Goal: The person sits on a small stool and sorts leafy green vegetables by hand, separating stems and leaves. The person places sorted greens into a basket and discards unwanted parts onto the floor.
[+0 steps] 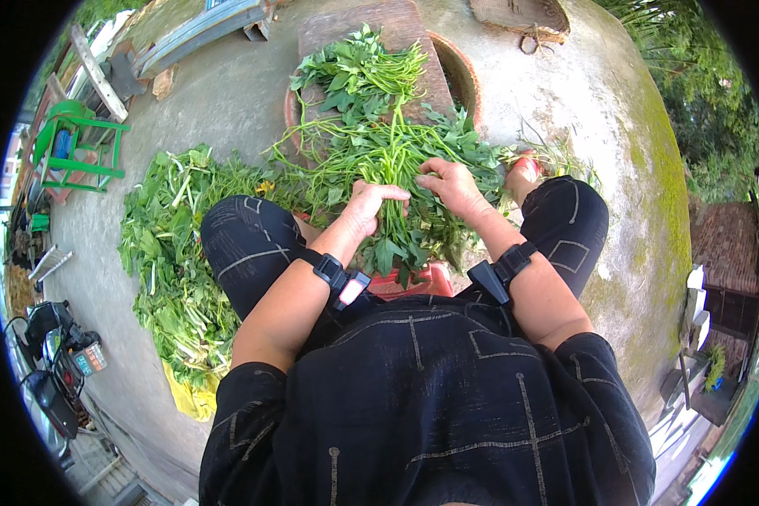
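Note:
My left hand (374, 203) is closed around a bunch of long-stemmed leafy greens (392, 171), whose leaves hang down below the fist. On the bunch's other side, my right hand (446, 183) has its thumb and fingers close together near the stems; whether it pinches a stem cannot be made out. More leafy stems spread under and beyond both hands. Farther off, a pile of cut greens (360, 76) rests on a wooden board (389, 19), which lies across a round woven basket (465, 69).
A large heap of greens (164, 234) lies on the concrete to the left, partly over a yellow sheet (190, 392). A red plastic object (439, 278) is between my knees. Around are a green metal frame (82, 166), a woven tray (525, 16) and a parked motorbike (54, 367).

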`<state>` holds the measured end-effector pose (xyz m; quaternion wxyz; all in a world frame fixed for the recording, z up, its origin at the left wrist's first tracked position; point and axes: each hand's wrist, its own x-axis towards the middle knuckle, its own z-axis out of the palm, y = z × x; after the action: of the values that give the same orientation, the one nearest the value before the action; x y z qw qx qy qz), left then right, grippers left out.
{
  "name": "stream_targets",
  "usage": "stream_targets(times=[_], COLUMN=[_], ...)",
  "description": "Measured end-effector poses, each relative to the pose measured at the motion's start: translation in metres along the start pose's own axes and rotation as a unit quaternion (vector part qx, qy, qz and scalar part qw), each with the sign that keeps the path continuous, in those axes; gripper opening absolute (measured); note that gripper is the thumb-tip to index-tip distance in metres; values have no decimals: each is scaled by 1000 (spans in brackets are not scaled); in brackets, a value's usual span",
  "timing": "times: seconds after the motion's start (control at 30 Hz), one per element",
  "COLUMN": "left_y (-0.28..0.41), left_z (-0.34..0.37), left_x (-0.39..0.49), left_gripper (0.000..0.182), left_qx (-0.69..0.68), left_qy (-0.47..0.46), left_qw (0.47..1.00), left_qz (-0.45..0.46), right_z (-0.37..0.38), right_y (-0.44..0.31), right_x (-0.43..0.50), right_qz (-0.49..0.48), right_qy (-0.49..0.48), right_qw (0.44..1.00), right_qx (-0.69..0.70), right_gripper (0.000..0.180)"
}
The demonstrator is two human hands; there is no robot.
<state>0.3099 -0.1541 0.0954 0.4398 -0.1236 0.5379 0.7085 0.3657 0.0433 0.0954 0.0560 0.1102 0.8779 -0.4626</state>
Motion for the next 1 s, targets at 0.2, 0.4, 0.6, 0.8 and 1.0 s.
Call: stream_targets(times=[0.2,0.4,0.6,0.8,1.0], left_y=[-3,2,8,17,18], left_z=[4,2,3,-5,-8], left_x=[-1,-4,-17,-30,-19], left_gripper=[19,25,30,31,35], left_qx=[-35,6,44,27,-28], left_qy=[-32,-73,-151,-138,-90], left_qw=[998,997,987,990,995], left_qz=[-33,-35,11,28,10], right_z=[14,14,7,-47,-3], right_y=[-4,-7,29,63,-4], right_x=[-8,-13,-1,20,-28], right_qz=[111,-20,-103,162,78], right_qy=[14,33,145,191,-110], right_qw=[969,999,973,966,956], right_qx=[219,-2,-148,61,260], right_gripper=[25,25,21,27,32])
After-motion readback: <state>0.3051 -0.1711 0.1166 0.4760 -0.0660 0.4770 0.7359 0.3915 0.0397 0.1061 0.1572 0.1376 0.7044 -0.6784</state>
